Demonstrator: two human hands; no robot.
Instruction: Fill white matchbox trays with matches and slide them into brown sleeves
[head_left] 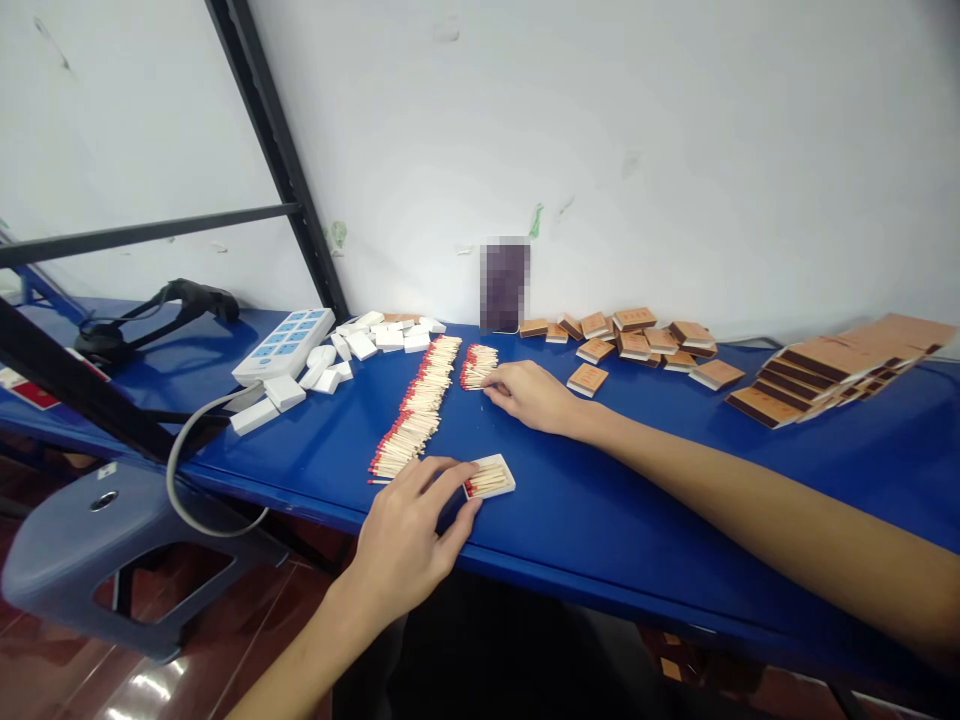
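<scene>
My left hand (411, 525) grips the left end of a small white matchbox tray (510, 474) near the table's front edge; red-tipped matches (489, 478) lie inside it. My right hand (529, 395) has its fingers pinched at the lower right of a small pile of matches (478, 366); whether a match is between the fingertips is too small to tell. A long slanting row of matches (421, 405) lies left of that pile, its lower end beside my left hand.
White inner trays (361, 345) and a power strip (283, 345) lie at the left of the blue table (570, 510). Closed brown matchboxes (634, 345) are scattered at the back right, beside stacked flat sleeves (832, 365). A blurred dark object (504, 287) leans on the wall.
</scene>
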